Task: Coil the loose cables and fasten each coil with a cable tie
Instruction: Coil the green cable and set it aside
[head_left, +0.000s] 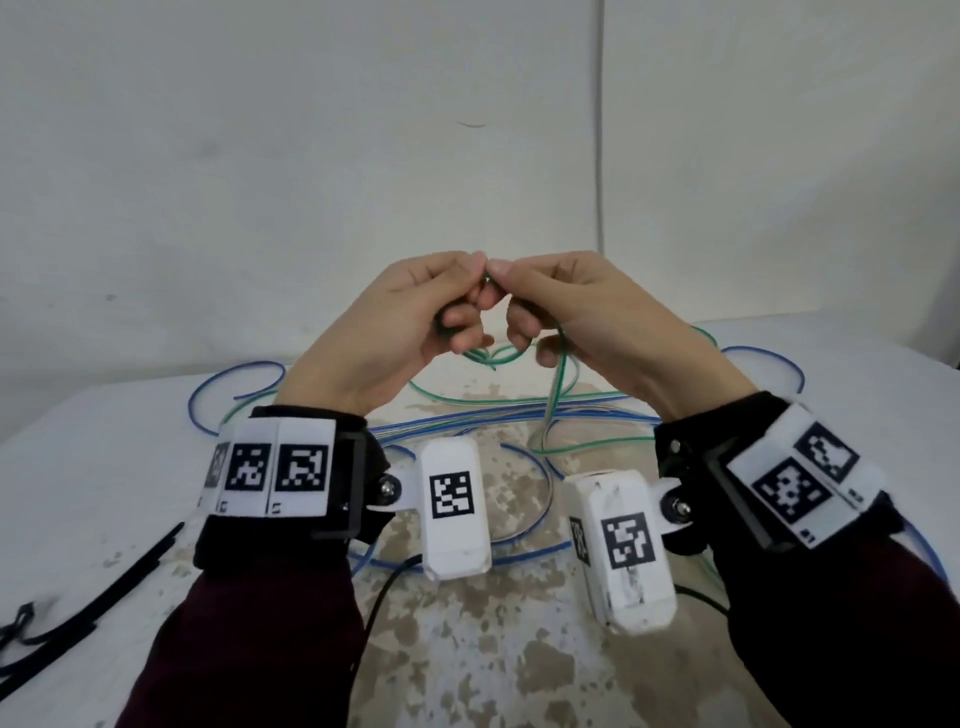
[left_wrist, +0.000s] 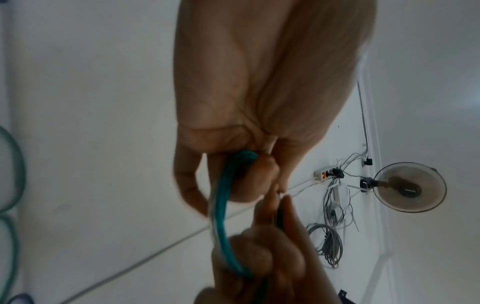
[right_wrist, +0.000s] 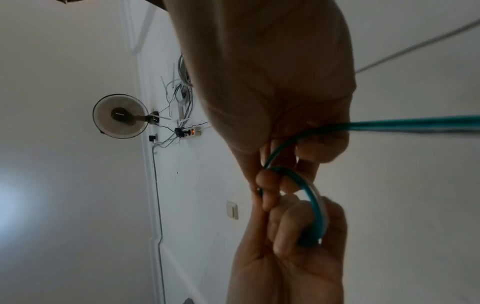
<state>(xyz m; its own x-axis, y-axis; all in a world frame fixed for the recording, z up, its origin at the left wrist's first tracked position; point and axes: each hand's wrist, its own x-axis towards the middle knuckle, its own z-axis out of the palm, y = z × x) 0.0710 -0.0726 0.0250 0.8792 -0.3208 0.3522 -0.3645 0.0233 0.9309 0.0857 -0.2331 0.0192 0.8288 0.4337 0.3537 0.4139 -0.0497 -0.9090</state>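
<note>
Above the worktop (head_left: 78, 447), both hands pinch a thin green cable (head_left: 558, 387): the left hand (head_left: 400, 322) keeps a small round loop, the right hand (head_left: 587, 322) the strand beside it. Loose blue cables (head_left: 467, 415) lie curled below, and flat black ties (head_left: 109, 587) at the left.

I can read no words, brands or numbers anywhere; the white tags (head_left: 275, 466) strapped on my wrists carry only black-and-white square code patterns and marks too small to read.
</note>
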